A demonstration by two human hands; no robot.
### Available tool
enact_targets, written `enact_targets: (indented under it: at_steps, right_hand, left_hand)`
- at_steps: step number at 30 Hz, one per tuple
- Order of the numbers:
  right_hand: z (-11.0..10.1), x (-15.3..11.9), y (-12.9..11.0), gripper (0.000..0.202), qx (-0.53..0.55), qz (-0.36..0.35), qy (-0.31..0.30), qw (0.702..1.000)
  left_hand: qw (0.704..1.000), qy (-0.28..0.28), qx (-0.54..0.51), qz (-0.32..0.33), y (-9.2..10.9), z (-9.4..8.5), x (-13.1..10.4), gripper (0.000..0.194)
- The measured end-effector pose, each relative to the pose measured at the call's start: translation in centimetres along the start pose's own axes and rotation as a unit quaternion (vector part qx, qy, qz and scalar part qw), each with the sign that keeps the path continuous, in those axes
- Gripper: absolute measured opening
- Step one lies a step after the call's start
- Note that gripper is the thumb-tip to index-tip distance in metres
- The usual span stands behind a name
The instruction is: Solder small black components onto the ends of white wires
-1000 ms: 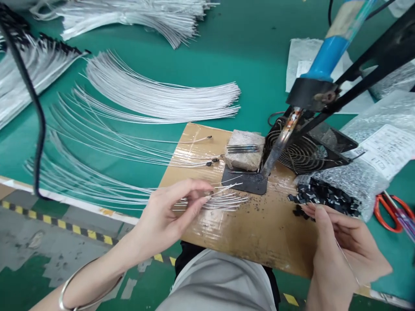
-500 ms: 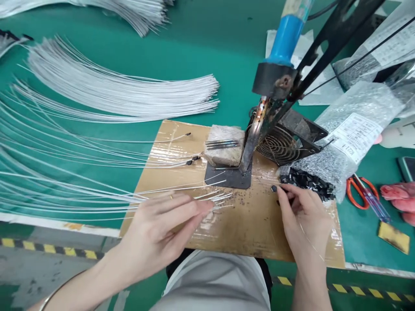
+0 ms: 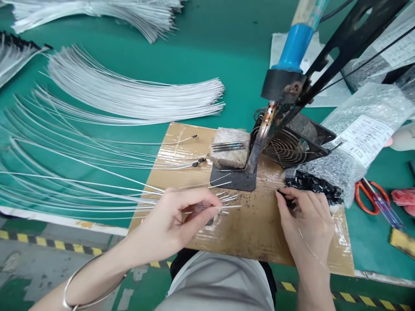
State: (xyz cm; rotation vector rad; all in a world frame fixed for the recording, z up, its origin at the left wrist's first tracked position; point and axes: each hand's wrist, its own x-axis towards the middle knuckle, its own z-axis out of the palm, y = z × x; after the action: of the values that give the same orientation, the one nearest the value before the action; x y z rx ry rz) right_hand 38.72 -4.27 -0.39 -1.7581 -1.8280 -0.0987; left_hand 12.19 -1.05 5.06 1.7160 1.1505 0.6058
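Note:
My left hand pinches a thin white wire between thumb and fingertips, just behind its tip, above the cardboard sheet. Other loose white wires pass under that hand, their ends fanned out beyond it. With fingers curled, my right hand holds a small black piece, mostly hidden by the thumb and index finger. Just beyond its knuckles lies a pile of black pieces at the mouth of a bubble-wrap bag. Several wires with black ends rest on the cardboard's left side.
Between the hands, farther back, a soldering iron hangs on a black metal arm above a worn block. Behind it leans a small fan. Orange-handled scissors lie at right. Thick wire bundles cover the left table.
My left hand has turned and now pinches a single wire whose tip sticks out to the right. My right fingers have closed further over the black piece. The view has shifted slightly.

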Motion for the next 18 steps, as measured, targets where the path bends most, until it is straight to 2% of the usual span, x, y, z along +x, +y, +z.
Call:
enact_targets:
  at_steps: [8,14,18]
  right_hand:
    - [0.3,-0.18,-0.24,0.004,0.017,-0.021,0.013,1.0]
    - [0.49,-0.37,0.08,0.015,0.019,0.0,0.019,1.0]
    - [0.16,-0.27,-0.34,0.011,0.036,0.021,0.032,0.999]
  left_hand:
    - [0.993,0.023,-0.095,-0.064,0.06,0.72,0.51,0.017]
    - [0.993,0.034,-0.105,-0.03,0.02,0.76,0.44,0.016]
    - [0.994,0.035,-0.097,-0.019,0.1,0.55,0.39,0.018]
